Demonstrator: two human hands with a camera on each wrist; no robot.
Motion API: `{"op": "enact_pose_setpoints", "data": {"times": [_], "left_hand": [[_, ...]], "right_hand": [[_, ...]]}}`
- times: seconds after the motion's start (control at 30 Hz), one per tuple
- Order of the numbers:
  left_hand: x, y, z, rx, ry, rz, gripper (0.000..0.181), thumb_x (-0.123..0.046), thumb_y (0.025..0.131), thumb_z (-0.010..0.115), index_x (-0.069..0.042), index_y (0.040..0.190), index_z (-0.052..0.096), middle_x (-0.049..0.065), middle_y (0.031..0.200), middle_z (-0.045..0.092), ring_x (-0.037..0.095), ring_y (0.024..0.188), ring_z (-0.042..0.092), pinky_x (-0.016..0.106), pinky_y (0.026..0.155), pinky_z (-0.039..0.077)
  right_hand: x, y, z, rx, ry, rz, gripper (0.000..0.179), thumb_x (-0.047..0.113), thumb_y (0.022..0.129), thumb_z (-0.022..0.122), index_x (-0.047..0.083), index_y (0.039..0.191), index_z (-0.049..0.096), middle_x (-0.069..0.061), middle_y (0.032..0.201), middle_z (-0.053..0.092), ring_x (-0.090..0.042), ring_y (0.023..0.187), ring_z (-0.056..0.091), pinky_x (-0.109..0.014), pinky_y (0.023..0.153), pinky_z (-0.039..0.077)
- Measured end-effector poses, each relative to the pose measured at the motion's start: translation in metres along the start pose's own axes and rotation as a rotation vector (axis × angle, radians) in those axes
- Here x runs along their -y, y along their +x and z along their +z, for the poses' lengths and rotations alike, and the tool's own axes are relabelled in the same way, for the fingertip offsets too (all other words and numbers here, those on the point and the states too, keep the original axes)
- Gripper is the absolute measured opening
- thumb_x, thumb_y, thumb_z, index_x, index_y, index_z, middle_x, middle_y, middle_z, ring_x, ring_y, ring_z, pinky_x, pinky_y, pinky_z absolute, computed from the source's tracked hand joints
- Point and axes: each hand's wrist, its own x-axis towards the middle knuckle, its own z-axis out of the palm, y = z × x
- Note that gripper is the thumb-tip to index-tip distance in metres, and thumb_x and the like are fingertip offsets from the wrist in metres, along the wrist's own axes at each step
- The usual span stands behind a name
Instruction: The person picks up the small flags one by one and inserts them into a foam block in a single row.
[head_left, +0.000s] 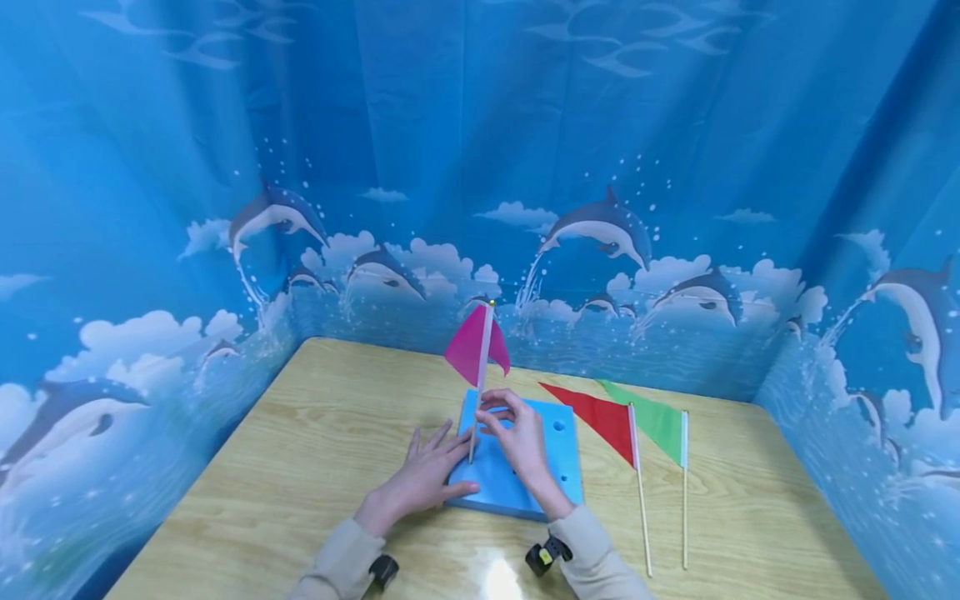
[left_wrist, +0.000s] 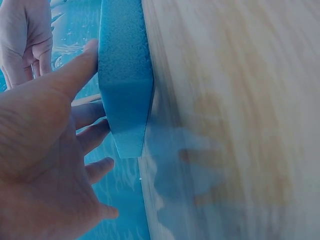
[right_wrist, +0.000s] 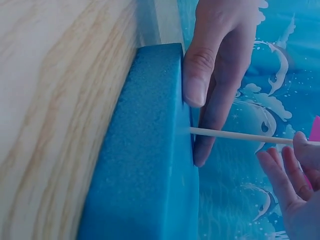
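Note:
A blue foam block (head_left: pixel 491 482) with several holes in its top lies on the table. My left hand (head_left: pixel 420 482) rests on its left side, fingers spread, thumb along the near edge. My right hand (head_left: pixel 522 440) pinches the stick of a magenta flag (head_left: pixel 467 350) between thumb and fingertips, partway up. The flag stands nearly upright, tilted slightly right at its top. In the right wrist view, the bare lower part of the stick (right_wrist: pixel 235 135) meets the block's top face beside the left hand's fingers.
Right of the block, a red pennant (head_left: pixel 603 421) and a green pennant (head_left: pixel 663 423) lie side by side, sticks toward the near edge. The wooden table (head_left: pixel 300 467) backs onto a blue dolphin-print curtain (head_left: pixel 450 167), which also hangs at both sides.

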Motion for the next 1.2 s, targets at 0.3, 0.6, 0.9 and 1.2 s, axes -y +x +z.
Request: {"op": "enact_pose_setpoints", "data": {"times": [0.3, 0.6, 0.9, 1.2], "left_hand": [[-0.001, 0.001, 0.003, -0.01, -0.019, 0.002, 0.077, -0.053, 0.095, 0.064, -0.011, 0.155, 0.041, 0.008, 0.165, 0.031, 0.042, 0.153, 0.016, 0.076, 0.116, 0.005], [0.002, -0.002, 0.003, -0.012, -0.036, -0.008, 0.078, -0.054, 0.094, 0.064, -0.013, 0.156, 0.04, 0.008, 0.166, 0.029, 0.041, 0.154, 0.014, 0.074, 0.117, 0.002], [0.002, -0.004, 0.0, -0.02, -0.052, -0.002, 0.077, -0.052, 0.094, 0.066, -0.012, 0.155, 0.041, 0.008, 0.165, 0.031, 0.042, 0.154, 0.014, 0.075, 0.116, 0.002], [0.002, -0.002, 0.0, -0.017, -0.053, -0.006, 0.077, -0.053, 0.094, 0.065, -0.012, 0.155, 0.042, 0.008, 0.165, 0.032, 0.042, 0.154, 0.013, 0.075, 0.116, 0.002]], "right_hand": [[-0.038, -0.006, -0.048, -0.085, -0.077, 0.038, 0.029, 0.004, 0.093, 0.072, 0.004, 0.122, 0.068, -0.017, 0.111, 0.073, -0.031, 0.094, 0.073, -0.031, 0.074, 0.063], [-0.061, -0.028, -0.144, -0.181, -0.144, 0.202, 0.034, 0.009, 0.1, 0.064, -0.004, 0.131, 0.06, -0.028, 0.125, 0.064, -0.007, 0.088, 0.071, -0.031, 0.077, 0.063], [-0.081, -0.049, -0.199, -0.227, -0.185, 0.35, 0.042, 0.013, 0.104, 0.059, -0.01, 0.138, 0.052, -0.029, 0.124, 0.061, 0.001, 0.081, 0.069, -0.028, 0.076, 0.062], [-0.092, -0.062, -0.209, -0.157, -0.284, 0.47, 0.042, 0.006, 0.099, 0.063, -0.018, 0.131, 0.051, -0.031, 0.114, 0.062, -0.013, 0.072, 0.071, -0.03, 0.067, 0.063]]}}
